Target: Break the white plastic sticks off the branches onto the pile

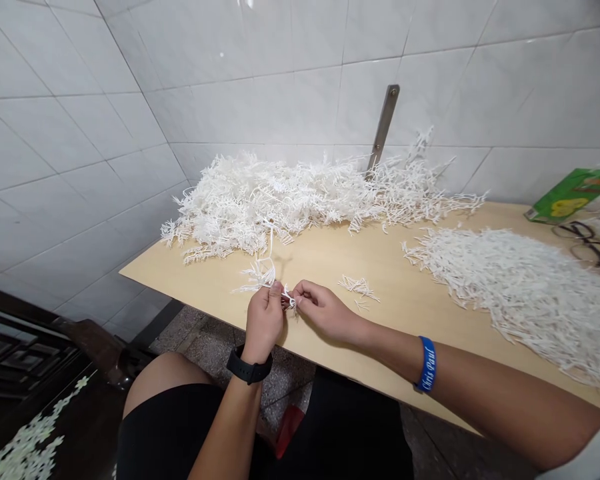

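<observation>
My left hand (265, 317), with a black watch at its wrist, is closed on a branched white plastic sprig (264, 270) near the table's front edge. The sprig's branches stick out above and left of the fingers. My right hand (325, 310) is pinched at the sprig's tips, just right of the left hand. Something dark red shows between the hands, too small to make out. A few loose white pieces (359, 288) lie on the table right of the hands. Behind them is a large heap of branched white sprigs (280, 193).
A wide pile of small white pieces (525, 293) covers the table's right side. Beyond it are a green box (570, 195) and eyeglasses (593, 250). A metal bracket (384, 127) stands against the tiled wall. The wooden table (180, 287) ends just before my legs.
</observation>
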The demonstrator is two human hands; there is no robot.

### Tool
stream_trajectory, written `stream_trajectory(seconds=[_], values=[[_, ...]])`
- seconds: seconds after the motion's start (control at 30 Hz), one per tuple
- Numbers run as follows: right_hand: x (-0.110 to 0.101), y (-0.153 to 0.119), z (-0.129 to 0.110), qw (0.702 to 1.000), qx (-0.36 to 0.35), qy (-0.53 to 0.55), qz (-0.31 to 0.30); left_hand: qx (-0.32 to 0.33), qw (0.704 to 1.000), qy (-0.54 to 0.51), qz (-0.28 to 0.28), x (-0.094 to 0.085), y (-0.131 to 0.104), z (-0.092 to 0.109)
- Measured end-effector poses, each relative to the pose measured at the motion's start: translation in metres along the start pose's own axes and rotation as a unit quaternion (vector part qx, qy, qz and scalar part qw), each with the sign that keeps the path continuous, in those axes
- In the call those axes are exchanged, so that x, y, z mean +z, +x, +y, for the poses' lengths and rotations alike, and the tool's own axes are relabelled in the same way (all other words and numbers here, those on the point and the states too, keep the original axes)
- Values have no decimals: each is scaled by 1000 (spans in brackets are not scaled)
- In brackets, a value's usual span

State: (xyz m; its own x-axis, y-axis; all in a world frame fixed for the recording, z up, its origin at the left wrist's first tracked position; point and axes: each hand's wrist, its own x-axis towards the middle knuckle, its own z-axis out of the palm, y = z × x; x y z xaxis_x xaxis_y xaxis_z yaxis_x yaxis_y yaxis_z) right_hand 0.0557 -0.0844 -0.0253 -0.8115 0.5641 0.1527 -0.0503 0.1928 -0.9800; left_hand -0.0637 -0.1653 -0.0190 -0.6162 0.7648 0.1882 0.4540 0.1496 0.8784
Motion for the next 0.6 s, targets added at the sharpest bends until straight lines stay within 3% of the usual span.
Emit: stream_trajectory(seconds=[0.13, 0.3, 0.37, 0.6], values=[[-1, -2, -1, 1000, 3, -23, 1, 5, 999, -30, -22, -1, -1, 1], [-1, -11, 1, 1000, 7, -18, -6, -54, 977, -207, 9, -5, 4, -6], [-1, -13, 0, 1000, 11, -27, 4, -56, 972, -229, -1, -7, 4, -9], [-7, -9, -3, 982, 1, -128, 140, -60, 954, -290, -35, -8, 2, -7]])
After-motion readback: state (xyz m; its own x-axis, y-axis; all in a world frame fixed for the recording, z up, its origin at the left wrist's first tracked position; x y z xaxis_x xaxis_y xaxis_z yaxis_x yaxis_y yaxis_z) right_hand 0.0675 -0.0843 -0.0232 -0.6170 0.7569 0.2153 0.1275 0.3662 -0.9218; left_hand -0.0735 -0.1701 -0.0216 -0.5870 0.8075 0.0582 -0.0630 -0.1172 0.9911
